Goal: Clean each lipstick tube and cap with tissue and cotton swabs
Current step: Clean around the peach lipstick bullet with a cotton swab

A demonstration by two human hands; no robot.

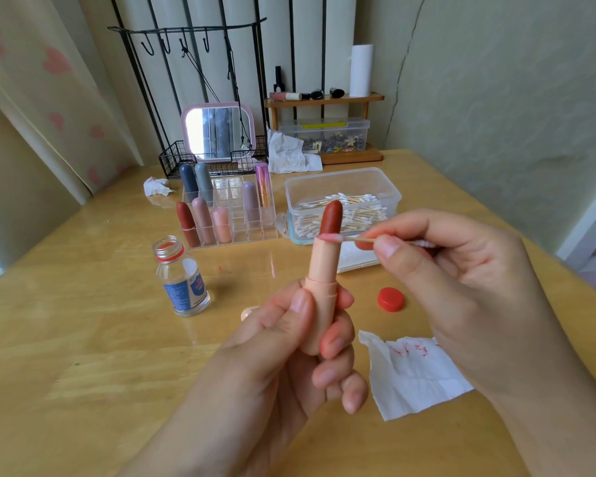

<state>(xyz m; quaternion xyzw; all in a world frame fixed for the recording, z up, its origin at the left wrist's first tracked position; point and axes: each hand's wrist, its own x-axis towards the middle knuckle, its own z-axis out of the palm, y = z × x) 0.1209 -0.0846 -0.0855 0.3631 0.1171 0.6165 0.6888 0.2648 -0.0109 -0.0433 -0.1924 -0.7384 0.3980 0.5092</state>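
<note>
The left hand [289, 342] grips an uncapped peach lipstick [322, 287] upright, thumb along its front and fingers curled round the base; the brick-red bullet stands out of the top. The right hand [461, 287] pinches a swab [344, 238] between thumb and forefinger, holding it level, with its pink-stained tip touching the rim of the tube just under the bullet.

On the counter [100, 339] just below the right hand lies a tissue [413, 376] with red smears. Between the hands, farther out, sits a red cap [391, 299]. To the left of the left hand stands an open clear bottle [183, 280] with a blue label. Beyond the lipstick is a clear organiser [234, 215] holding capped lipsticks in red, pink, grey, blue and purple, and beside it, behind the right hand's fingertips, an open tub [341, 187] of swabs. A peach item, partly hidden by the left hand, lies on the counter just behind it; what it is cannot be told. Crumpled tissues, a pink mirror [218, 132] and a wooden shelf [324, 99] stand farther back.
</note>
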